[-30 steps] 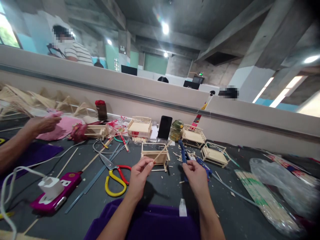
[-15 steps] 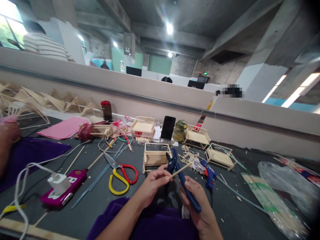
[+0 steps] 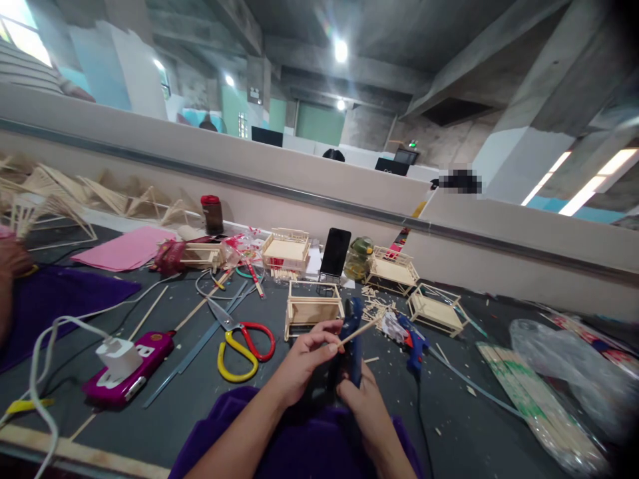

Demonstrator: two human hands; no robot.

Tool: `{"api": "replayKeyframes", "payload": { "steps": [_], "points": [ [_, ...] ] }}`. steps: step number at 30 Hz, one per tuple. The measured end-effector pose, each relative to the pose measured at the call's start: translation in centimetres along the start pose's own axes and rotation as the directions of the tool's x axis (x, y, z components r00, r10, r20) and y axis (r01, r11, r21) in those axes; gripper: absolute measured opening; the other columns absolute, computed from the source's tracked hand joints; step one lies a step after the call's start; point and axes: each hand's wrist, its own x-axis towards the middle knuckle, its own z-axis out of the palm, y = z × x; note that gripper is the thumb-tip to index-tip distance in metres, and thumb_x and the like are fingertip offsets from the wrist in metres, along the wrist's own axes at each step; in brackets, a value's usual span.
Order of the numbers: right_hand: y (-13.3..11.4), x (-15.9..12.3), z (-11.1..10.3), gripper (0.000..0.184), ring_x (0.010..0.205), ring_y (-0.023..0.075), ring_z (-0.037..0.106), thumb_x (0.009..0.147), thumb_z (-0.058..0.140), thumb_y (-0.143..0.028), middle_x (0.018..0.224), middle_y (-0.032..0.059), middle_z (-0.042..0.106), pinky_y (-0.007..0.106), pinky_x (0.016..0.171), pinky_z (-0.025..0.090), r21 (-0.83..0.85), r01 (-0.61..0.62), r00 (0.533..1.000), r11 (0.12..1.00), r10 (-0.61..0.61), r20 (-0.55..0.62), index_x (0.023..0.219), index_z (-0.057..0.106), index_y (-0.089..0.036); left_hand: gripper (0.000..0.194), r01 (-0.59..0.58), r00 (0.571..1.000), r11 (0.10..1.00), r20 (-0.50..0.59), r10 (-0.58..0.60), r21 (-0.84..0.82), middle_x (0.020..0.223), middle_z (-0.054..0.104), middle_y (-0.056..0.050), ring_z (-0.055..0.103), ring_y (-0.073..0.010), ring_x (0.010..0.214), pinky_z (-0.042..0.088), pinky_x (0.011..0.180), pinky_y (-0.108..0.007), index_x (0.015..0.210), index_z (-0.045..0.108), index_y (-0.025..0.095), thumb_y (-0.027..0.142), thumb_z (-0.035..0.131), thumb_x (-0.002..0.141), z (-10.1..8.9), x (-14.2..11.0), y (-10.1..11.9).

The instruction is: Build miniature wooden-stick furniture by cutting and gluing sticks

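Observation:
My left hand [image 3: 315, 349] pinches a thin wooden stick [image 3: 360, 330] between thumb and fingertips. The stick slants up to the right, across the blue cutter [image 3: 353, 342]. My right hand [image 3: 363, 398] is wrapped round the cutter's handles, which lie close together; its jaws are partly hidden, so I cannot tell whether they touch the stick. Just beyond my hands stands a small wooden stick frame [image 3: 313, 311]. To its right lie short cut stick pieces [image 3: 375, 307] and a blue glue gun [image 3: 415, 344]. A loose stick piece [image 3: 371, 360] rests beside the cutter.
Scissors [image 3: 238, 352] with red and yellow handles lie left of my hands, near a purple power strip [image 3: 128, 372]. A phone [image 3: 335, 253] stands behind the frame. Bagged sticks [image 3: 536, 399] lie at right. Another person's hand [image 3: 14, 256] is at far left.
The cutter's handles, spread before, have come together as my right hand moved left and closed. A loose stick piece now shows on the table beside the cutter. My left hand still holds the stick.

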Motion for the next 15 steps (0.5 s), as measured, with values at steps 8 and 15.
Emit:
{"api": "replayKeyframes", "payload": {
  "steps": [8, 15],
  "points": [
    [0.8, -1.6, -5.1, 0.065, 0.121, 0.0261, 0.053, 0.070, 0.054, -0.014, 0.129, 0.0090, 0.056, 0.040, 0.104, 0.040, -0.489, 0.170, 0.976, 0.855, -0.213, -0.033, 0.135, 0.046, -0.022, 0.024, -0.124, 0.928, 0.991, -0.346, 0.137, 0.059, 0.063, 0.048, 0.003, 0.030, -0.0059, 0.051, 0.020, 0.048, -0.021, 0.084, 0.072, 0.015, 0.039, 0.071, 0.077, -1.2, 0.2, 1.0],
    [-1.2, -2.1, -3.9, 0.063, 0.114, 0.0225, 0.053, 0.074, 0.045, -0.006, 0.116, 0.0070, 0.053, 0.038, 0.098, 0.045, -0.699, 0.356, 0.925, 0.620, -0.338, 0.171, 0.134, 0.040, -0.026, 0.021, -0.164, 0.956, 0.971, -0.213, 0.199, 0.174, 0.071, 0.053, 0.000, 0.040, -0.0097, 0.061, 0.029, 0.056, -0.021, 0.078, 0.072, 0.016, 0.037, 0.068, 0.080, -0.8, -0.4, 1.7]
  ]
}}
